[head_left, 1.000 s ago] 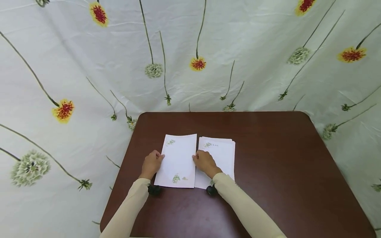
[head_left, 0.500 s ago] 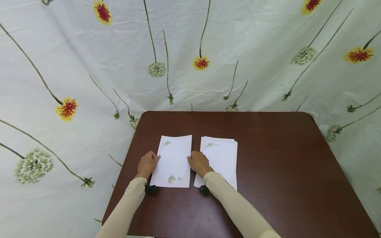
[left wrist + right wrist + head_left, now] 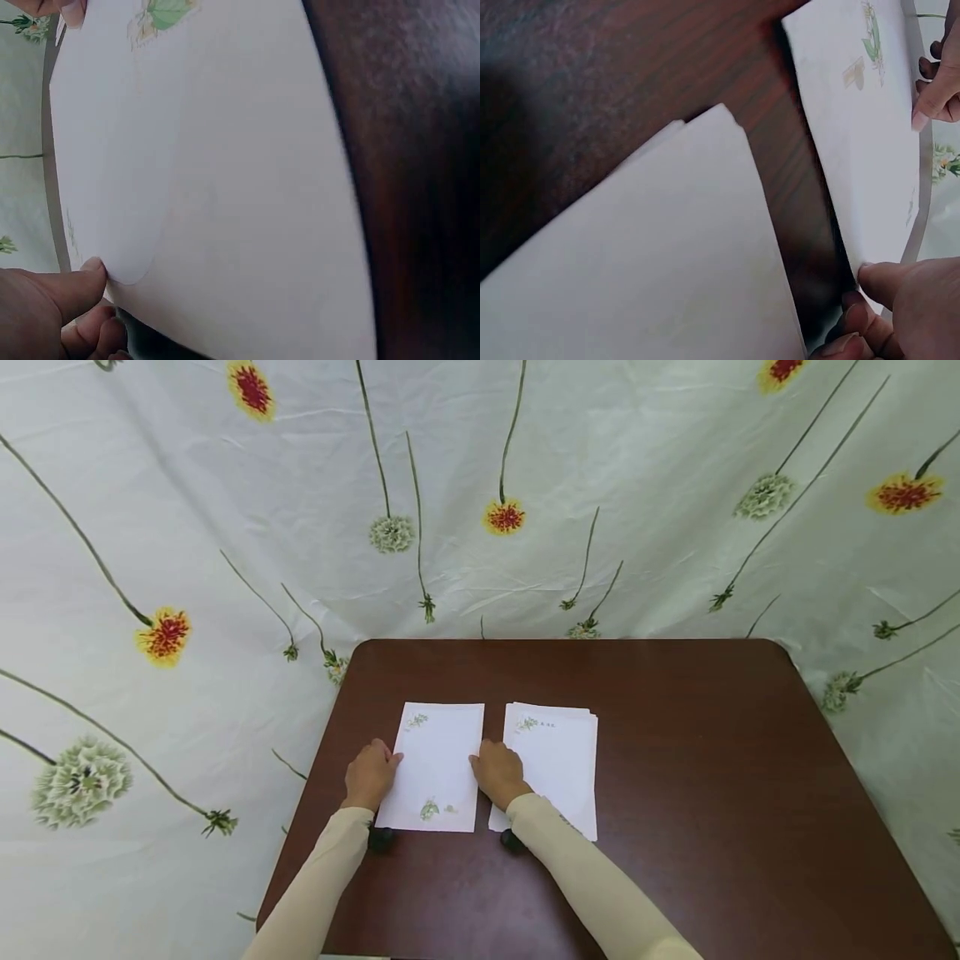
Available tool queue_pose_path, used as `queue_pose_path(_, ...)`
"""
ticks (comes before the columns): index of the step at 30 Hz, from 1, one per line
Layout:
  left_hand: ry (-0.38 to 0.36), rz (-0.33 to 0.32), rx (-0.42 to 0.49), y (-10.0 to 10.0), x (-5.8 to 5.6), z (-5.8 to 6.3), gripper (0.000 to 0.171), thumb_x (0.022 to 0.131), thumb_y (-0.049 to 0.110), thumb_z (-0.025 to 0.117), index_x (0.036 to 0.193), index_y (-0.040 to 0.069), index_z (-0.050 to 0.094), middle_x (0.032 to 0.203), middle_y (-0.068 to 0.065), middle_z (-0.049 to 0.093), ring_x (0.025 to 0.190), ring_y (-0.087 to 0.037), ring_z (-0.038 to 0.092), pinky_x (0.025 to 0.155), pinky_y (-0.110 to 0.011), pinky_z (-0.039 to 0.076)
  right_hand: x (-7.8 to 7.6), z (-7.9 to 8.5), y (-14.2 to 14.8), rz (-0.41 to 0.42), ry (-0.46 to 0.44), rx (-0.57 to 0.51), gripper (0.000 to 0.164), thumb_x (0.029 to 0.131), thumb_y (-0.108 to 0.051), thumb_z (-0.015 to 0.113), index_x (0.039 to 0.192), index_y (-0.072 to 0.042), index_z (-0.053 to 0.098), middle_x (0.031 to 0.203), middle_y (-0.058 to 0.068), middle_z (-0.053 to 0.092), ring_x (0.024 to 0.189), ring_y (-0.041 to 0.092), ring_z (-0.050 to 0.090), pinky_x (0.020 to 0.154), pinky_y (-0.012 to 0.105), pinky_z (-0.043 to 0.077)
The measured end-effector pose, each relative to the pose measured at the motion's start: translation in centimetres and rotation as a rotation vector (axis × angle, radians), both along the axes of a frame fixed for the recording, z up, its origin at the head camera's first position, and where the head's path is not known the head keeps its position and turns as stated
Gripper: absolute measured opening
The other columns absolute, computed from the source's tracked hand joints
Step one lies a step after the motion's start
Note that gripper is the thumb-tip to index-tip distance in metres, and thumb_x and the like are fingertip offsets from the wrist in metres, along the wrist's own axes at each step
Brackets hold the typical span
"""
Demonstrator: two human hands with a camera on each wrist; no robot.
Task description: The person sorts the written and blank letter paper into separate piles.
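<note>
A white sheet of paper (image 3: pixel 437 767) with small green plant prints at its top left and bottom lies on the left of the table. My left hand (image 3: pixel 371 775) pinches its left edge, the thumb (image 3: pixel 86 287) on top and curled fingers beneath. At the opposite edge my right hand (image 3: pixel 499 773) pinches the same sheet between thumb (image 3: pixel 881 279) and fingers. Right of it is a slightly uneven stack of similar sheets (image 3: pixel 562 768), partly covered by my right hand and sleeve. A narrow strip of table separates sheet and stack.
The dark brown table (image 3: pixel 712 793) has rounded far corners and stretches well to the right of the stack. Behind it and on the left hangs a pale cloth (image 3: pixel 300 485) printed with flowers. A dark wrist device (image 3: pixel 381 839) shows below the left hand.
Both hands have shifted the sheet left, off the edge of the stack, so a gap now shows between them. Its slightly curved top edge looks flatter now.
</note>
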State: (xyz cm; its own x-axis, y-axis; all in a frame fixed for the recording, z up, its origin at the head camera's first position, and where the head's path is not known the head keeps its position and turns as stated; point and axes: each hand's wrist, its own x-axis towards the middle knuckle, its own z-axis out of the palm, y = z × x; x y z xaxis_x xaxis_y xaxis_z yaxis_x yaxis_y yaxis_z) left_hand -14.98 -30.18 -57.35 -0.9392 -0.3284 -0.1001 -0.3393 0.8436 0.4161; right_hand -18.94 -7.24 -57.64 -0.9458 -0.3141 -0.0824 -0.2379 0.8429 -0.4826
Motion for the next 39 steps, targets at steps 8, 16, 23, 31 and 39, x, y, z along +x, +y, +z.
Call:
queue_pose_path(8,0.000,-0.003,0.006,0.4,-0.2,-0.3,0.026,0.103,0.020,0.068,0.096,-0.003,0.056,0.086,-0.021,0.062,0.077,-0.035,0.062,0.073,-0.052,0.050,0.0,0.0,0.5,-0.021,0.009,-0.006,0.028,0.102,-0.025,0.072,0.102,0.003,0.069,0.089,0.021,0.075,0.082,0.037,0.076,0.072,0.047,0.060)
queue_pose_path(16,0.021,-0.012,0.021,1.0,-0.3,-0.5,0.023,0.103,0.017,0.067,0.097,-0.002,0.057,0.089,-0.022,0.063,0.079,-0.036,0.062,0.076,-0.054,0.051,0.1,-0.1,0.9,-0.023,0.011,0.003,0.028,0.103,-0.026,0.070,0.101,0.002,0.069,0.088,0.020,0.075,0.083,0.037,0.076,0.074,0.047,0.060)
queue_pose_path(23,0.031,0.008,0.071,2.0,-0.5,-0.6,0.021,0.104,0.019,0.064,0.100,-0.001,0.056,0.092,-0.021,0.062,0.083,-0.038,0.061,0.077,-0.053,0.050,-0.2,0.4,1.7,-0.031,0.020,-0.057,0.028,0.104,-0.027,0.068,0.089,-0.004,0.064,0.075,0.012,0.069,0.068,0.028,0.070,0.062,0.041,0.053)
queue_pose_path(31,0.067,-0.074,0.094,4.9,-1.2,-0.1,0.021,0.101,0.020,0.065,0.094,0.002,0.058,0.087,-0.017,0.064,0.080,-0.034,0.063,0.075,-0.052,0.050,-1.1,1.6,4.3,-0.101,-0.033,-0.162,0.030,0.106,-0.028,0.065,0.085,-0.007,0.059,0.072,0.006,0.063,0.061,0.018,0.057,0.056,0.033,0.045)
queue_pose_path(39,0.079,-0.186,0.124,9.5,-2.2,1.5,0.020,0.101,0.019,0.067,0.093,0.003,0.059,0.081,-0.011,0.062,0.068,-0.026,0.059,0.063,-0.042,0.048,-1.6,2.5,9.7,-0.237,-0.016,-0.143,0.028,0.103,-0.031,0.068,0.094,-0.005,0.065,0.090,0.014,0.074,0.077,0.030,0.069,0.069,0.043,0.054)
